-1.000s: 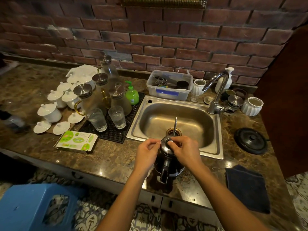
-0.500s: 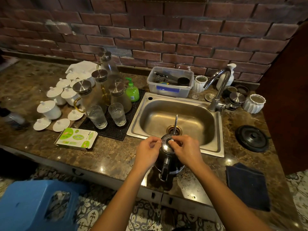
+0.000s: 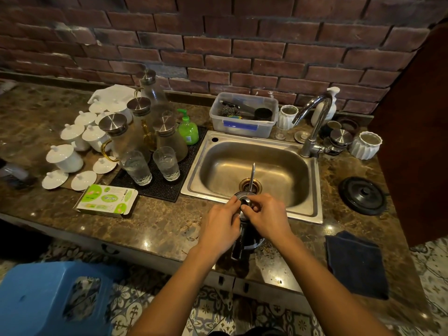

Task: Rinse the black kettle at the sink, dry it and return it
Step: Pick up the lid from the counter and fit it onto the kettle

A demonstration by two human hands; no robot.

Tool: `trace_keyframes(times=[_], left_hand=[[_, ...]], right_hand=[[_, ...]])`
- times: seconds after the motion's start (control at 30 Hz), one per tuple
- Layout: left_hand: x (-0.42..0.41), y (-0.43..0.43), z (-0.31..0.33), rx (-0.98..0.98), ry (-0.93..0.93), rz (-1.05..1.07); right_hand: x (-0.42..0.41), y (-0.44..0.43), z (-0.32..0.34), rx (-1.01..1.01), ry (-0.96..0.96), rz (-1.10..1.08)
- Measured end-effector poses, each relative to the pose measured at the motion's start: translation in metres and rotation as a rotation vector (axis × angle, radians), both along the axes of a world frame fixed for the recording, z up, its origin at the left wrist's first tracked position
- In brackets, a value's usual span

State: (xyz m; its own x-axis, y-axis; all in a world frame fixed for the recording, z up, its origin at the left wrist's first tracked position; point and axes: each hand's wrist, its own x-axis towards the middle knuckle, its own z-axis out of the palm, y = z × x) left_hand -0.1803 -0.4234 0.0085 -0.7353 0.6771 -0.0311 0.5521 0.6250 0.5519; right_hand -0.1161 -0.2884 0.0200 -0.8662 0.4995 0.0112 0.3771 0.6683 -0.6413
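Observation:
The black kettle (image 3: 244, 241) stands on the stone counter just in front of the steel sink (image 3: 312, 214), its thin spout (image 3: 252, 175) pointing up over the basin. My left hand (image 3: 221, 226) grips the kettle's top rim from the left. From the right, my right hand (image 3: 266, 219) pinches the shiny lid knob (image 3: 245, 202). Both hands hide most of the kettle body. A round black base (image 3: 362, 195) lies on the counter right of the sink. Near the front right edge lies a dark cloth (image 3: 356, 263).
The tap (image 3: 312, 124) arches over the sink's back right corner. A plastic tub (image 3: 242, 115) stands behind the sink. Glass carafes (image 3: 121, 137), two tumblers (image 3: 150, 166) and white lidded cups (image 3: 65, 156) crowd the left counter. A blue stool (image 3: 48, 297) stands below.
My hands stay on the kettle's lid; the left fingers have closed in nearer the knob. The camera has tilted slightly.

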Motion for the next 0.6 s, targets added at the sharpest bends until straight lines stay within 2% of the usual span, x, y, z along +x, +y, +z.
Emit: trace_keyframes(times=[0.27,0.43,0.6], left_hand=[[0.001,0.004,0.001,-0.007,0.022,0.036],[-0.003,0.010,0.010,-0.119,0.092,0.056],[-0.002,0.013,0.014,-0.160,0.079,0.080]], right_hand=[[-0.003,0.000,-0.010,0.026,-0.003,-0.040],[-0.006,0.000,-0.009,0.016,-0.018,-0.043],[-0.007,-0.002,-0.011,0.028,-0.023,-0.060]])
